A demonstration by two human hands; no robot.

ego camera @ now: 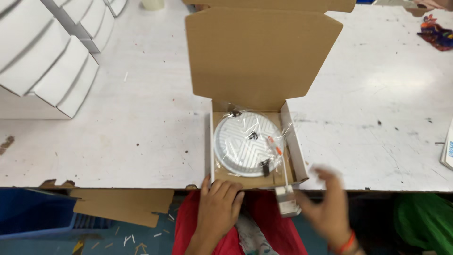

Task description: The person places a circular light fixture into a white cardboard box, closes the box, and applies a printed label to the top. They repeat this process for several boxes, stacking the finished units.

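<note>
An open brown corrugated cardboard box (257,141) sits at the near edge of the white scuffed tabletop (141,132), its lid flap standing back toward the far edge. Inside lies a round white ribbed lamp disc in a clear plastic bag (246,144), filling most of the box floor. A thin white cable runs from the disc over the near wall of the box to a small white rectangular driver block (287,200), which hangs past the tabletop's near edge.

The left hand (218,208) rests against the near wall of the box, fingers (222,189) laid flat and close together over its rim, holding nothing. The right hand (328,208) is blurred just beside the driver block; its fingers look spread, though whether they touch the block I cannot tell.

The likely trouble is that hanging block: its weight could drag on the thin cable and tug the bagged disc askew, or the cable could get pinched under the box wall. The box also sits right on the near edge, so a firm push could tip it off.

White folded cartons (52,52) are stacked at the far left corner.
</note>
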